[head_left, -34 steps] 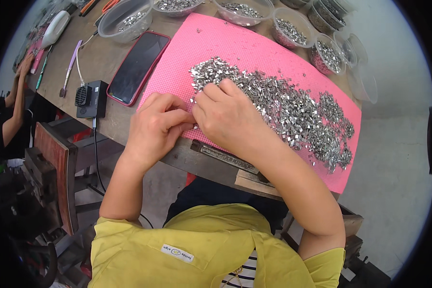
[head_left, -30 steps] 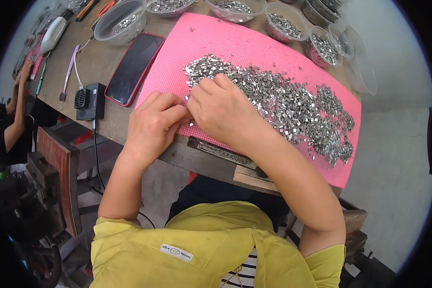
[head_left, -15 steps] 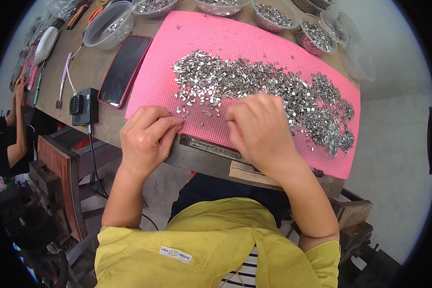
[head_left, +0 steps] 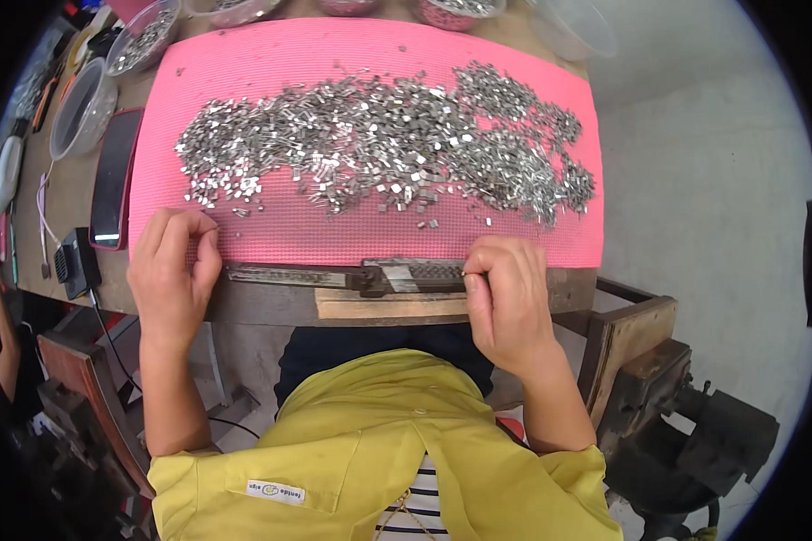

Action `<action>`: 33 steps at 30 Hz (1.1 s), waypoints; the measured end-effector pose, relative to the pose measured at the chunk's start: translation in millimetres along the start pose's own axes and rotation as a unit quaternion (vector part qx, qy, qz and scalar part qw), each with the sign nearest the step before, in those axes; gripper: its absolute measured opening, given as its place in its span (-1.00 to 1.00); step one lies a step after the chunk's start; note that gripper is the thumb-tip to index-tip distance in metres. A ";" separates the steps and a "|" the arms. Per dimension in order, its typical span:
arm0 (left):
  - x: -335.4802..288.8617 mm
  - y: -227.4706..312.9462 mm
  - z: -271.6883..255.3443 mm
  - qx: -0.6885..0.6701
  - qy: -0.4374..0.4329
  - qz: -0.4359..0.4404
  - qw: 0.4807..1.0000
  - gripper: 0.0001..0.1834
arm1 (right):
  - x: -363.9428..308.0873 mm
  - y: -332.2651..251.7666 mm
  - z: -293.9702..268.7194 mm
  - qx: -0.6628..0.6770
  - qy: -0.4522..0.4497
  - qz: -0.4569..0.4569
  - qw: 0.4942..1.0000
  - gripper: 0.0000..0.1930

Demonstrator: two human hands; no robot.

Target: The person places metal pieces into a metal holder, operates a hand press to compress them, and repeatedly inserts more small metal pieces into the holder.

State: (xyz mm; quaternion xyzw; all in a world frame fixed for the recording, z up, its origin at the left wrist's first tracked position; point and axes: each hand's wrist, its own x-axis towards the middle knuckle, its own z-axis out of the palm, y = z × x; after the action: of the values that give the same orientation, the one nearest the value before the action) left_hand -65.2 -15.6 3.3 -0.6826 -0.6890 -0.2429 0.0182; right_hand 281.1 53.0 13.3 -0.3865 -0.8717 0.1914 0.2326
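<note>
A pink mat (head_left: 244, 63) covers the table and carries a wide heap of small silver metal pieces (head_left: 379, 144). My left hand (head_left: 171, 279) rests on the mat's near left corner with its fingers curled; whether it holds anything is hidden. My right hand (head_left: 510, 302) sits at the table's front edge, to the right. Its thumb and forefinger are pinched on the right end of a dark metal strip (head_left: 334, 275) that lies along that edge, just below the mat.
A phone in a red case (head_left: 113, 180) lies left of the mat, with a black charger (head_left: 74, 263) and cable nearer me. Clear bowls (head_left: 79, 110) of metal pieces stand at the back left. A dark iron vice (head_left: 659, 388) is at the lower right. Another person's arm (head_left: 0, 325) shows at the left edge.
Both hands have pulled back from the heap to the near edge of the table and moved apart, the left to the mat's corner and the right to the strip.
</note>
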 end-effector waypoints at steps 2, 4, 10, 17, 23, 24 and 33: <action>2.8 21.2 5.7 -0.119 0.020 0.001 0.993 -0.84 | -5.8 -0.9 4.1 -0.001 0.012 -0.002 1.000 -0.77; 5.8 53.0 20.1 -0.155 0.025 0.068 0.985 -0.79 | -10.3 0.5 11.1 0.000 0.024 -0.011 1.000 -0.76; 7.7 117.6 58.4 -0.212 -0.003 0.163 0.964 -0.72 | -10.3 0.2 22.5 -0.040 0.049 -0.039 0.997 -0.73; 7.0 126.6 65.5 -0.114 0.001 0.221 0.969 -0.72 | -6.4 -5.5 30.1 -0.069 0.063 -0.050 0.994 -0.72; 12.1 126.3 61.9 -0.075 -0.005 0.262 0.962 -0.73 | -6.3 -6.5 31.9 -0.086 0.077 -0.042 0.992 -0.77; 12.9 125.6 61.8 -0.096 -0.007 0.247 0.964 -0.73 | -5.8 -4.1 32.3 -0.072 0.099 -0.056 0.991 -0.81; 13.3 120.6 57.7 -0.161 -0.032 0.194 0.967 -0.74 | -11.2 7.5 24.4 0.024 0.108 -0.047 0.993 -0.79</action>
State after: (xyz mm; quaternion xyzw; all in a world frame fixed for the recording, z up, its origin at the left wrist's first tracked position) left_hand 66.1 11.4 -5.4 -0.8045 -0.4954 -0.3206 -0.0677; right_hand 278.6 45.4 -13.4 -0.3578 -0.8538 0.1583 0.3435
